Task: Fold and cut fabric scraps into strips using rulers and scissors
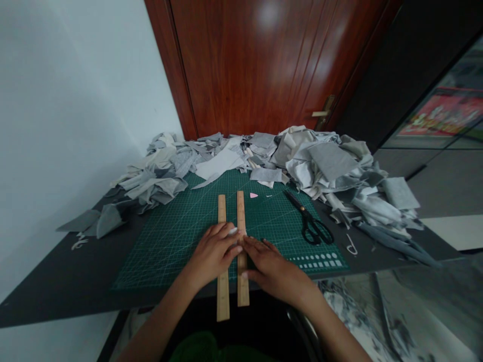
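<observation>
Two wooden rulers lie side by side, pointing away from me, on a green cutting mat (177,236). My left hand (213,254) rests across the left ruler (223,296), its fingertips reaching the right ruler (243,294). A small white piece (233,231) shows between its fingers; its kind is unclear. My right hand (277,271) lies beside the right ruler, fingers stretched out and touching it, thumb apart at its edge. Both rulers' near ends stick out past the table edge. Black-handled scissors (311,221) lie slightly open to the right.
Heaps of grey and white fabric scraps (328,161) line the back and both sides. A pink chip (253,195) sits on the mat. The dark table (49,281) stands against a white wall (75,100) and before a brown door (256,65).
</observation>
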{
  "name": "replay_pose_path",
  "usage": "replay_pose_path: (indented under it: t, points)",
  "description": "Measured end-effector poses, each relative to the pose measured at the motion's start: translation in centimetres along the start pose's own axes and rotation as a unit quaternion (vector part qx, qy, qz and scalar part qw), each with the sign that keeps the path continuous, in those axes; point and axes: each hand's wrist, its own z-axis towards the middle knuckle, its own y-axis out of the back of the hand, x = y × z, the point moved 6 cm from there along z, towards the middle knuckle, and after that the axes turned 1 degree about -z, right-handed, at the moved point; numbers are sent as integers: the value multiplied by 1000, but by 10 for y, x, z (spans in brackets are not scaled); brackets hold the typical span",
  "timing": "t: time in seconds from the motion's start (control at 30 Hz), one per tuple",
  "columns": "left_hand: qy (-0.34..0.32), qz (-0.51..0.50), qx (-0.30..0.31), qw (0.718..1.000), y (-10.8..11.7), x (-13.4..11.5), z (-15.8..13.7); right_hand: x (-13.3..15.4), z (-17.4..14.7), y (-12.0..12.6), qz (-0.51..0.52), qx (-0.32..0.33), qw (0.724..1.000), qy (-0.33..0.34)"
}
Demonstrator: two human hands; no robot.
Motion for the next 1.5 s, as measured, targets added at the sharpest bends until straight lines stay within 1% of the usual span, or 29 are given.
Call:
replay_pose_path:
  t: [0.1, 0.17, 0.23, 0.37, 0.47, 0.57, 0.77, 1.13, 1.3, 1.5]
  points:
    - [0, 6, -4, 1000, 3, -4, 1, 0, -5, 9, 3, -18, 1000, -18]
    - [4, 11, -5, 1000, 4, -6, 2, 5, -9, 12, -13, -9, 999, -33]
    - [11, 16, -5, 1000, 4, -6, 2, 13, -12, 14, -37, 19, 998, -49]
    - [10, 25, 0, 1000, 2, -5, 2, 30, -19, 7, -67, 105, 988, -92]
    - [0, 17, 2, 1000, -2, -3, 1, 42, -20, -4, -77, 148, 983, -79]
    - [2, -11, 9, 1000, -6, -1, 1, 46, -17, -15, -104, 173, 976, -76]
    - [10, -24, 39, 999, -10, 2, 3, 43, -11, -18, -114, 180, 972, -99]
    - [5, -30, 31, 999, -13, 4, 3, 43, -18, -14, -76, 160, 979, -101]
    - [10, -27, 45, 999, -14, 4, 4, 43, -19, -13, -76, 164, 979, -99]
    - [13, -35, 39, 999, -15, 5, 4, 40, -22, -16, -70, 128, 986, -84]
